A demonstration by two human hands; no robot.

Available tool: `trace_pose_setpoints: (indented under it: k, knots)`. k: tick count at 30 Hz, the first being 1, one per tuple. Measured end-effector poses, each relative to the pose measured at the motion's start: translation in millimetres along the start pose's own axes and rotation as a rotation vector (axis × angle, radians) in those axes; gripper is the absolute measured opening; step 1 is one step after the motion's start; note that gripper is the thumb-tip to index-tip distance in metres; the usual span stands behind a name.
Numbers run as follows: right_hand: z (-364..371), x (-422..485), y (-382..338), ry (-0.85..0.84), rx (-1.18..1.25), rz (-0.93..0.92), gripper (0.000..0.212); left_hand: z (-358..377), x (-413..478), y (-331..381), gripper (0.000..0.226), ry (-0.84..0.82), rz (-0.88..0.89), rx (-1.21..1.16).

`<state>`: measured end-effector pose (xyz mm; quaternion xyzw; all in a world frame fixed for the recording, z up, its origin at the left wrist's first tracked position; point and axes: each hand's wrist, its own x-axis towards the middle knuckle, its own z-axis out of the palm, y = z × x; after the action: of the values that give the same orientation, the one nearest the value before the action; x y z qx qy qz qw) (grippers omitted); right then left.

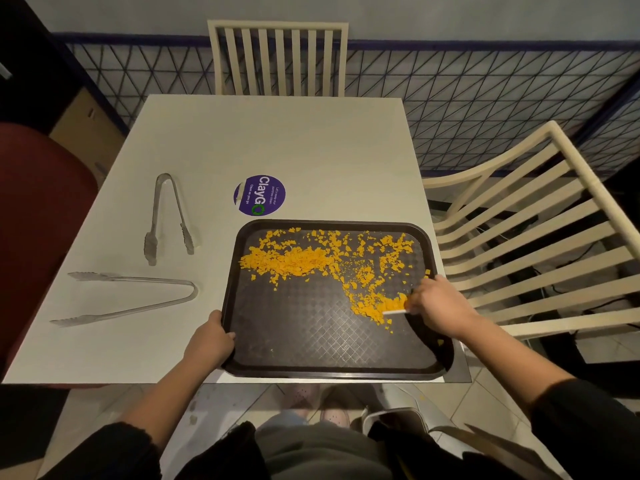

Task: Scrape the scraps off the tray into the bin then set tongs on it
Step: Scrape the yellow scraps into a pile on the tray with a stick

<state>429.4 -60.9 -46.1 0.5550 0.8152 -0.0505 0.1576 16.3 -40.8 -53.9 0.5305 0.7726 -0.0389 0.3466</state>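
A dark brown tray lies on the white table, near its front right corner. Orange scraps are strewn across the tray's far half and down its right side. My left hand grips the tray's left rim. My right hand holds a thin white scraper with its edge against a heap of scraps on the tray's right side. Two metal tongs lie on the table left of the tray: one farther back, one nearer. A white bin shows below the table edge by my legs.
A purple round sticker is on the table behind the tray. Cream slatted chairs stand at the far side and at the right. A dark red seat is at the left.
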Motion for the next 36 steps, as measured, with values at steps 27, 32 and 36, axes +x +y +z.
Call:
trace_pose_setpoints:
  k: [27, 32, 36]
  knots:
    - [11, -38, -5, -0.024, 0.035, 0.089, 0.031, -1, -1, 2, 0.035, -0.006, 0.001, 0.005]
    - [7, 12, 25, -0.005, 0.009, 0.093, 0.018, -2, -3, 5, 0.033, -0.007, -0.009, 0.009]
    - [-9, 51, 39, 0.030, -0.001, 0.086, 0.019, -3, -4, 7, 0.035, -0.016, -0.008, 0.010]
